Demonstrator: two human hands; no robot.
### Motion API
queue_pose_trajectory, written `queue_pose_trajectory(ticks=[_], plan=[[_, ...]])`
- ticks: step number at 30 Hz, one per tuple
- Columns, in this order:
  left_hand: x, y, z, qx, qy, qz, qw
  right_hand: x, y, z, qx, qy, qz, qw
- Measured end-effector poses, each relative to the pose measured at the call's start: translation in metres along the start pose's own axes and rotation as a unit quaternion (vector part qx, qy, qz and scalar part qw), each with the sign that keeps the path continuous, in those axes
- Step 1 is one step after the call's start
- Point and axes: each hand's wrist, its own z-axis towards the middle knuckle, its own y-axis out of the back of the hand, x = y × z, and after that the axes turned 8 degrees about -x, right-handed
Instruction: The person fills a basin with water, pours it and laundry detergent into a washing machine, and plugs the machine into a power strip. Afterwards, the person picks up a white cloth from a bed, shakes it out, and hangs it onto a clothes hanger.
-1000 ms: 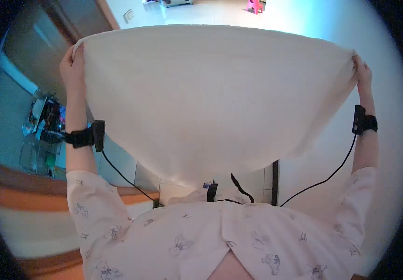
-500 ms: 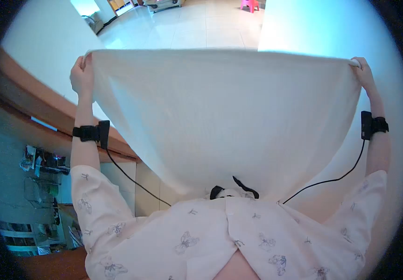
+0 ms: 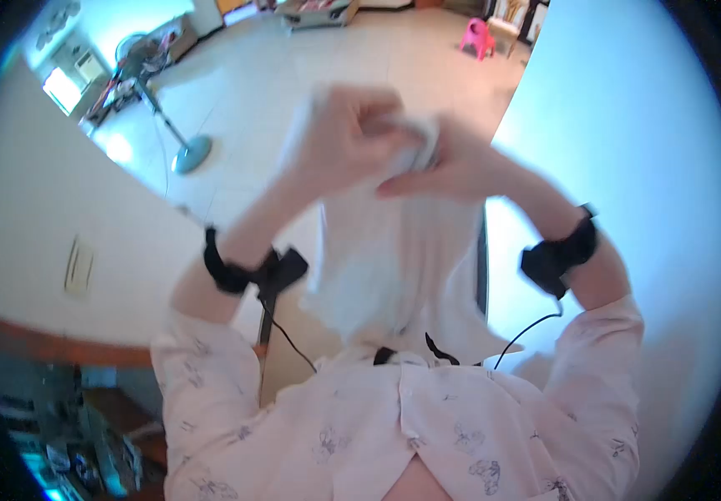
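A large white cloth (image 3: 394, 259) hangs in folds in front of my chest, its top bunched between my hands. My left hand (image 3: 339, 138) is closed on the bunched edge, somewhat smeared by motion. Touching or nearly touching it, my right hand (image 3: 456, 163) curls around the same bundle from the other side, thumb underneath. Both arms are bent and raised ahead of me. Behind the folds, the cloth's lower end is partly hidden by my shirt (image 3: 360, 426).
A white wall (image 3: 619, 142) stands close on my right, another wall (image 3: 26, 225) on my left. Farther off on the tiled floor (image 3: 293, 67) are a pink stool (image 3: 478, 38) and a stand with a round base (image 3: 192, 155). Black cables run from both wrist straps.
My hands have come together from wide apart. The cloth, stretched flat between them before, is now gathered and hangs narrow. My view has shifted, showing more of the room.
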Motion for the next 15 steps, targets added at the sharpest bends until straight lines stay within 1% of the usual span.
queue_pose_trajectory(ticks=[1, 2, 3, 4, 5, 6, 7, 8, 9, 10, 11, 12, 13, 14, 15], plan=[[-0.016, 0.003, 0.005, 0.007, 0.025, 0.039, 0.999, 0.008, -0.004, 0.0, -0.056, 0.037, 0.102, 0.992], [-0.015, 0.002, 0.009, -0.018, 0.031, -0.062, 0.997, 0.02, 0.015, -0.002, 0.014, -0.023, 0.105, 0.994], [-0.007, -0.004, 0.011, -0.041, 0.034, -0.162, 0.985, 0.015, 0.026, -0.002, 0.025, 0.007, 0.182, 0.983], [-0.009, -0.012, 0.012, -0.09, 0.002, -0.209, 0.974, 0.011, 0.04, -0.006, 0.0, 0.027, 0.213, 0.977], [0.019, -0.032, 0.012, -0.134, -0.013, -0.262, 0.955, -0.008, 0.039, 0.009, -0.013, 0.036, 0.248, 0.968], [0.021, -0.064, 0.02, -0.093, -0.017, -0.244, 0.965, -0.03, 0.063, 0.009, -0.02, 0.043, 0.246, 0.968], [0.025, -0.082, 0.019, -0.051, -0.022, -0.224, 0.973, -0.034, 0.078, 0.009, -0.017, -0.002, 0.291, 0.957], [0.029, -0.106, 0.031, 0.045, 0.075, -0.285, 0.954, -0.052, 0.098, 0.02, -0.008, -0.058, 0.344, 0.937], [0.036, -0.114, 0.033, 0.14, 0.164, -0.342, 0.915, -0.056, 0.104, 0.029, -0.017, -0.06, 0.343, 0.937], [0.045, -0.119, 0.038, 0.17, 0.209, -0.324, 0.907, -0.062, 0.112, 0.037, -0.034, -0.043, 0.326, 0.944], [0.064, -0.117, 0.048, 0.199, 0.248, -0.303, 0.899, -0.066, 0.118, 0.054, -0.054, -0.023, 0.306, 0.95], [0.11, -0.11, 0.048, 0.205, 0.229, -0.302, 0.902, -0.069, 0.108, 0.08, -0.071, -0.019, 0.297, 0.952], [0.139, -0.121, 0.062, 0.185, 0.223, -0.323, 0.901, -0.091, 0.125, 0.094, -0.057, -0.005, 0.303, 0.951], [0.158, -0.123, 0.074, 0.163, 0.213, -0.346, 0.899, -0.103, 0.132, 0.106, -0.041, 0.012, 0.303, 0.952], [0.173, -0.134, 0.095, 0.164, 0.204, -0.346, 0.901, -0.127, 0.146, 0.123, -0.048, 0.014, 0.297, 0.953]])
